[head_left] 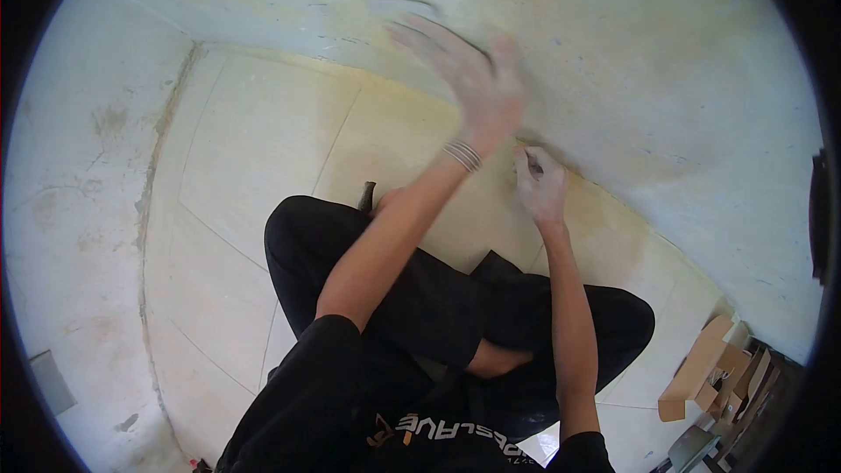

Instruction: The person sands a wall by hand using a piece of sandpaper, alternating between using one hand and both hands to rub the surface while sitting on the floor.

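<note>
My left hand (pixel 482 88) is raised against the pale, patchy wall (pixel 631 61), white with dust and smeared by motion. Its fingers stretch toward the upper left, with the thumb apart. A thin grey blurred shape (pixel 403 7) shows just beyond the fingertips. Several light bands circle the left wrist. Lower and to the right, my right hand (pixel 541 186) is closed, also dusty, with fingers curled close to the seam between wall and floor. What it holds, if anything, cannot be made out.
I sit cross-legged in black clothes on large pale floor tiles (pixel 245 123). A dark object (pixel 367 197) stands beside my left knee. Another wall (pixel 79 193) rises on the left. An opened cardboard box (pixel 701 377) lies at the lower right.
</note>
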A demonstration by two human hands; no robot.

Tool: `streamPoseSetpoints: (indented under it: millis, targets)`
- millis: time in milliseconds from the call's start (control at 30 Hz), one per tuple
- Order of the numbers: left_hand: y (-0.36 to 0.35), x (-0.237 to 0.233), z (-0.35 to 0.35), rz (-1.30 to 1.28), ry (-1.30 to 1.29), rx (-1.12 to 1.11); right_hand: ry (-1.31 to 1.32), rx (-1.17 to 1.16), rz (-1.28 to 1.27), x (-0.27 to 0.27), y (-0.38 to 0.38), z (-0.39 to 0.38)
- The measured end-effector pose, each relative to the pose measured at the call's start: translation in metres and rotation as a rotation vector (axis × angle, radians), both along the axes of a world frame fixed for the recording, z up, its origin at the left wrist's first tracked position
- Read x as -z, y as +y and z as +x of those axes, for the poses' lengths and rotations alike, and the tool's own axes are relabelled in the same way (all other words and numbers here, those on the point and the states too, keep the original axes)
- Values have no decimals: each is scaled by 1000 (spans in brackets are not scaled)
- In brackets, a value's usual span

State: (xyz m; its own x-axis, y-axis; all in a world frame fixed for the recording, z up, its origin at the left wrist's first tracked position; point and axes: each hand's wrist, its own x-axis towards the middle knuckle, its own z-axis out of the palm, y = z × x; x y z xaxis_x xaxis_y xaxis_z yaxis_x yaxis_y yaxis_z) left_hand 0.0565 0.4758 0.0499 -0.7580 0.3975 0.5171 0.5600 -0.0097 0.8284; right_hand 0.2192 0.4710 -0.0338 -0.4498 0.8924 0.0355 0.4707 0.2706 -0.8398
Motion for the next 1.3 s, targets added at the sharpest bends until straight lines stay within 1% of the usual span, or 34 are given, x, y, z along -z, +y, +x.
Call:
streamPoseSetpoints:
  millis: [33,133,200,233,333,367,467,533,600,667,733,833,867,933,1033,1067,1167,1233,1300]
  targets:
    - [-1,-8,-21,28,-44,-31,-5,22,-42,-2,-1,-1]
    - [-2,-6,-26,56,-102,-44,16,-7,-30,-1,-1,-2]
    - [-3,1,-6,11,-83,6,10,-5,-72,-3,-2,-2]
    - [-6,6,17,-34,-59,46,5,-3,-92,-5,-2,-1]
    - [-10,8,48,-130,-14,119,-117,-79,20,-2,3,6]
    - [-11,6,50,-156,-2,134,-91,-53,20,-1,2,6]
    - [-2,3,20,-90,-27,2,-13,12,3,3,0,2]
    - [0,-2,-13,-12,-95,-44,38,27,-34,0,-2,-2]
    - [1,-3,-20,16,-135,-60,17,19,-48,-6,-2,-2]
    - [-2,-2,-10,-5,-145,-42,-31,17,-63,-7,-2,-4]
    - [-6,5,22,-76,-88,26,-119,16,-79,-8,0,-2]
    - [-12,7,52,-142,-38,114,-28,-61,44,2,2,6]
    - [-13,5,54,-156,-26,141,-36,-49,54,4,1,6]
    - [-7,3,40,-95,-35,54,-52,-24,76,7,2,5]
    - [0,-1,-2,-17,-119,-33,-6,8,-61,2,0,-1]
    - [0,-3,-11,7,-158,-57,-1,12,-63,1,-1,-2]
    - [-2,-7,-11,87,-211,-47,18,9,-62,3,-1,-3]
    - [-2,1,11,8,-144,-27,31,-5,-55,7,1,-1]
    - [-4,9,33,-58,-86,7,-14,-44,32,6,2,3]
